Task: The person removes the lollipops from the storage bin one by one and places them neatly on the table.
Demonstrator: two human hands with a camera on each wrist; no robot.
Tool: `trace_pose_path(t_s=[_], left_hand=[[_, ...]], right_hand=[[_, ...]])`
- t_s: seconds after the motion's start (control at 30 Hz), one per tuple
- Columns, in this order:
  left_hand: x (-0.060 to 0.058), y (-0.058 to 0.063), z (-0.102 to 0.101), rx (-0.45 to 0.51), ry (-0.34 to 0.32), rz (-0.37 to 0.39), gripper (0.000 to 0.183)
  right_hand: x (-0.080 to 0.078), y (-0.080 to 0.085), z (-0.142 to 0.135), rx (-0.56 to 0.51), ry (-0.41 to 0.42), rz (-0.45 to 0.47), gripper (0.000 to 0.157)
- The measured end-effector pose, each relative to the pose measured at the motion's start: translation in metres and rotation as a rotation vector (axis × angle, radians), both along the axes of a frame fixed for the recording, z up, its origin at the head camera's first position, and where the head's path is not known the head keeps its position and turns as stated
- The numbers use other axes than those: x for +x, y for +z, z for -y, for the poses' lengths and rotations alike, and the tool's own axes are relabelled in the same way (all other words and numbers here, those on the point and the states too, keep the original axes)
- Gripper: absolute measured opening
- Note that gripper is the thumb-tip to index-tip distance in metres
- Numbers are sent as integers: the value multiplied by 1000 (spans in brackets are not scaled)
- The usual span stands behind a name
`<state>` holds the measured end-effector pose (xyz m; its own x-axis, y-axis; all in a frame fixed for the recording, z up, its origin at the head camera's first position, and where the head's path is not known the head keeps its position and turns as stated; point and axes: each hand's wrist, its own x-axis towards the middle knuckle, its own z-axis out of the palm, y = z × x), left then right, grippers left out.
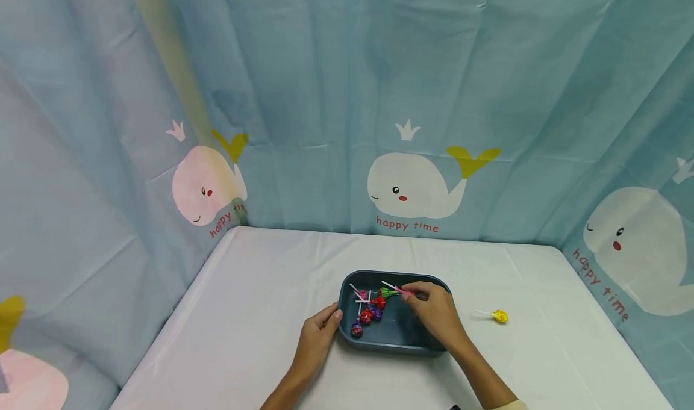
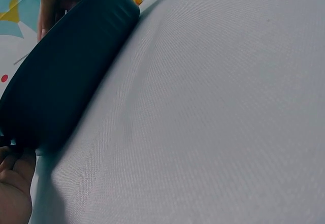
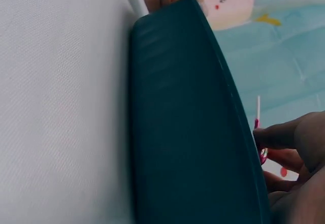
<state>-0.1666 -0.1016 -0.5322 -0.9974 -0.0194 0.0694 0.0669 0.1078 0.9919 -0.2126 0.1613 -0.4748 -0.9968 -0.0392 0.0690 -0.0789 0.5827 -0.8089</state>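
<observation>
A dark blue-green tray (image 1: 401,332) stands on the table, with several wrapped lollipops in its left part, among them a red lollipop (image 1: 366,317), a purple lollipop (image 1: 356,329) and a green lollipop (image 1: 385,292). My left hand (image 1: 317,338) holds the tray's left end, thumb near the rim. Inside the tray's right half, my right hand (image 1: 436,310) pinches a pink lollipop (image 3: 263,156) between thumb and fingers; its white stick (image 3: 258,107) points away from the palm. The tray wall hides the other lollipops from both wrist views.
A yellow lollipop (image 1: 500,316) lies on the white tablecloth (image 1: 260,289) to the right of the tray. Behind the table hangs a blue curtain (image 1: 325,97) with whale prints. A small dark object (image 1: 455,407) shows at the bottom edge.
</observation>
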Motion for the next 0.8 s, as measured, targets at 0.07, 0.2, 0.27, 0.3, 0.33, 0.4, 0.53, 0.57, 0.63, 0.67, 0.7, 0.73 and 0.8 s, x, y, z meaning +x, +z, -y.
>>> trace_pose_path(t_s=[0.07, 0.2, 0.27, 0.3, 0.33, 0.4, 0.53, 0.57, 0.63, 0.67, 0.7, 0.73, 0.8], left_hand=[[0, 0, 0, -12, 3, 1, 47], [1, 0, 1, -14, 10, 7, 46], [1, 0, 1, -13, 15, 16, 46], [1, 0, 1, -19, 13, 10, 46], [0, 0, 1, -18, 12, 11, 46], [0, 0, 1, -19, 10, 4, 46], [0, 0, 1, -25, 5, -4, 46], [0, 0, 1, -34, 2, -12, 47], [0, 0, 1, -35, 2, -10, 48], [0, 0, 1, -26, 5, 3, 48], [0, 0, 1, -25, 6, 4, 48], [0, 0, 1, -21, 5, 4, 49], [0, 0, 0, -7, 7, 16, 49]], right_hand=[[2, 2, -2, -4, -10, -3, 23], [5, 3, -7, -2, -41, 0, 29], [7, 3, -9, -11, -48, 1, 29], [8, 3, -11, -23, -51, 0, 29], [9, 4, -12, -40, -53, -3, 29], [11, 5, -15, -70, -59, -5, 30], [16, 7, -21, -106, -78, -3, 34], [17, 7, -23, -108, -82, -4, 34], [19, 6, -25, -118, -92, 1, 35], [20, 6, -26, -124, -97, 2, 35], [21, 6, -27, -132, -100, 4, 36], [22, 6, -28, -139, -104, 7, 37], [23, 7, -30, -153, -115, 13, 39]])
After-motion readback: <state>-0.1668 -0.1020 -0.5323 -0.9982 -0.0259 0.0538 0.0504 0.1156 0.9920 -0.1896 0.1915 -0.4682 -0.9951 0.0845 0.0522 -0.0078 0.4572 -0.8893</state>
